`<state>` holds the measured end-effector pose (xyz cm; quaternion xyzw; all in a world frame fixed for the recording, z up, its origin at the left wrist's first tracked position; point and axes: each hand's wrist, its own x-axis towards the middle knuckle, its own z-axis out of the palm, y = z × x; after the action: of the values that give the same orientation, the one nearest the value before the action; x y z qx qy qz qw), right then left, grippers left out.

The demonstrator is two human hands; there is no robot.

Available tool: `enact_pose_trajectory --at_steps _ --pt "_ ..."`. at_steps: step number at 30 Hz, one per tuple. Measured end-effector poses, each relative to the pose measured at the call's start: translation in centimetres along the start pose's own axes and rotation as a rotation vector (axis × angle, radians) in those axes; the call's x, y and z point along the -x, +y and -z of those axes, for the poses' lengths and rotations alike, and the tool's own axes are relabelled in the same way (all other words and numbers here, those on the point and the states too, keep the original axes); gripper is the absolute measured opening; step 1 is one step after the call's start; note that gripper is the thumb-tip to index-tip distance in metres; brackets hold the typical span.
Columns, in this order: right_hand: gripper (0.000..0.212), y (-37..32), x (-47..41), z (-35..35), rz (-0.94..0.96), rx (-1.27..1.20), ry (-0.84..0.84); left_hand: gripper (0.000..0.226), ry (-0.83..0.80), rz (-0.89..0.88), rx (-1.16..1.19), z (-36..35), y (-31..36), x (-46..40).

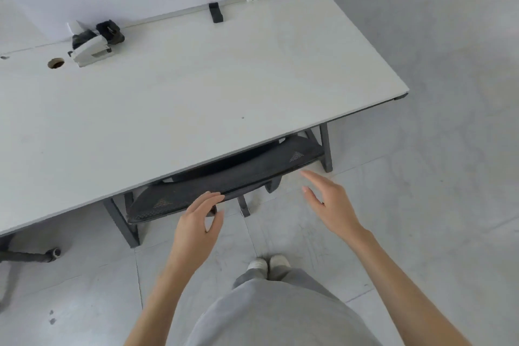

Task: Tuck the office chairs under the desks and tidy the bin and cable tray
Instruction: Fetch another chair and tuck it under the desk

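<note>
Black mesh chair (224,181) sits tucked under the white desk (196,98) at 6 o'clock; only the backrest top shows past the desk edge, seat and base hidden exc. a couple of legs. Left hand (200,218) has loosely spread fingers touching the backrest rim, right hand (327,199) open wide, just clear of it at 3 o'clock. Grey desk legs (325,149) flank the chair closely; stapler-like item (90,50) and cable hole (56,63) at 10 o'clock, another chair's caster (53,253) cut off at 8, open floor (449,149) to 3.
</note>
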<state>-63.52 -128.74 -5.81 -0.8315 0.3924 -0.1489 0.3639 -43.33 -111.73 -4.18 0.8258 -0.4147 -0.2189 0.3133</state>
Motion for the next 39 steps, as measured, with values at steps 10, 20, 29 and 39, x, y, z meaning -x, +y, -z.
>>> enact_pose_trajectory --at_steps 10,20,29,39 --pt "0.029 7.9 15.7 2.5 -0.701 -0.345 0.395 0.027 -0.674 -0.130 0.277 -12.1 10.0 -2.4" --pt "0.029 21.2 17.8 14.6 -0.913 -0.493 0.621 0.025 -0.857 -0.307 0.289 -29.1 27.0 -8.3" --pt "0.029 32.0 6.8 32.6 -0.673 -0.495 0.521 0.019 -0.690 -0.102 0.250 -36.2 31.7 -12.8" --pt "0.027 45.4 -6.4 42.4 -0.733 -0.504 0.494 0.025 -0.588 -0.163 0.379 -50.1 47.3 -30.4"
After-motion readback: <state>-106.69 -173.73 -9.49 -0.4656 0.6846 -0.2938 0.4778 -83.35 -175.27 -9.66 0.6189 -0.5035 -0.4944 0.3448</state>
